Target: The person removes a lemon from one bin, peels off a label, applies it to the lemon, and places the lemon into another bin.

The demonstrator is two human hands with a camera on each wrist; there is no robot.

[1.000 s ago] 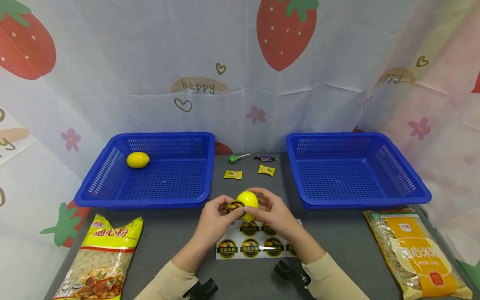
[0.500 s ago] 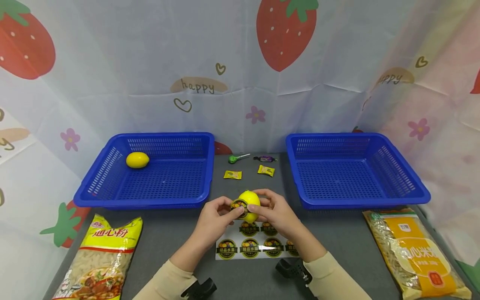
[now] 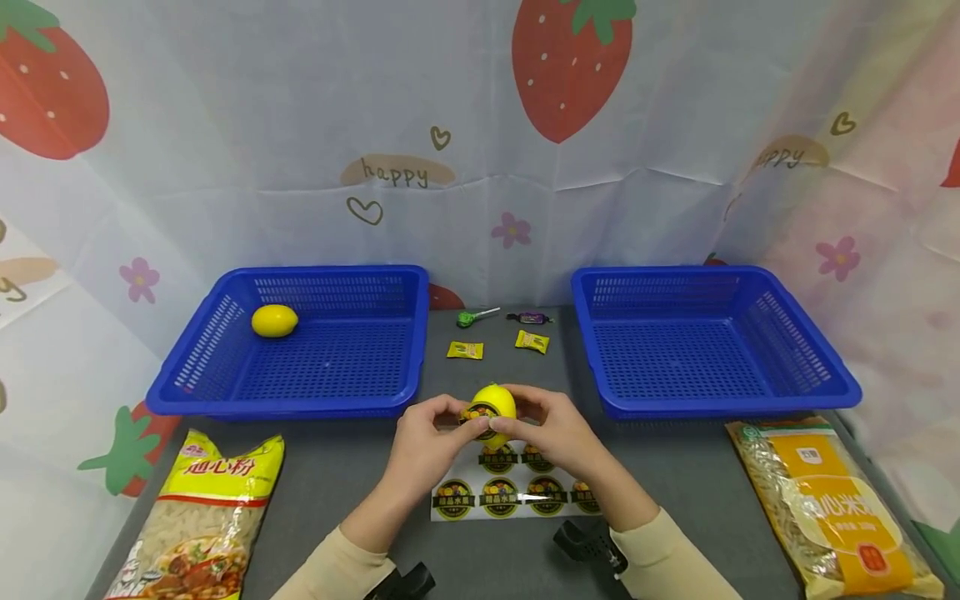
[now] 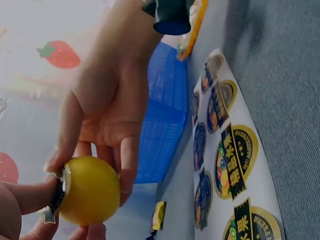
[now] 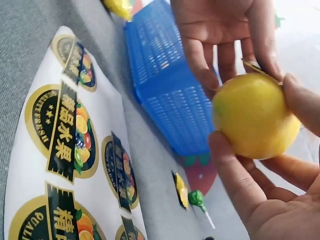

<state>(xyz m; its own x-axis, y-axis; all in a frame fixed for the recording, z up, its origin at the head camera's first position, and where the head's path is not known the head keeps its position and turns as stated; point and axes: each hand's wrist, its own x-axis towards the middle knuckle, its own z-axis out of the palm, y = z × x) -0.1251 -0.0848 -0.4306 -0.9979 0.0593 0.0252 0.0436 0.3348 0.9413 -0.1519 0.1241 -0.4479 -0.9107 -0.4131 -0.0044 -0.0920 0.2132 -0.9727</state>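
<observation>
Sitting between both hands just above the sticker sheet, the lemon bears a round sticker on its left side. Left hand fingers pinch that sticker against the fruit; right hand fingers curl around the lemon. Beyond the sheet lie candies, flanked by two blue baskets, the left one holding another lemon.

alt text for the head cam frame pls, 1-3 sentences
Two hands, left hand and right hand, hold a yellow lemon and press a round sticker onto it, above a sticker sheet on a grey table. Behind stand two blue baskets; the left basket holds another lemon.
</observation>
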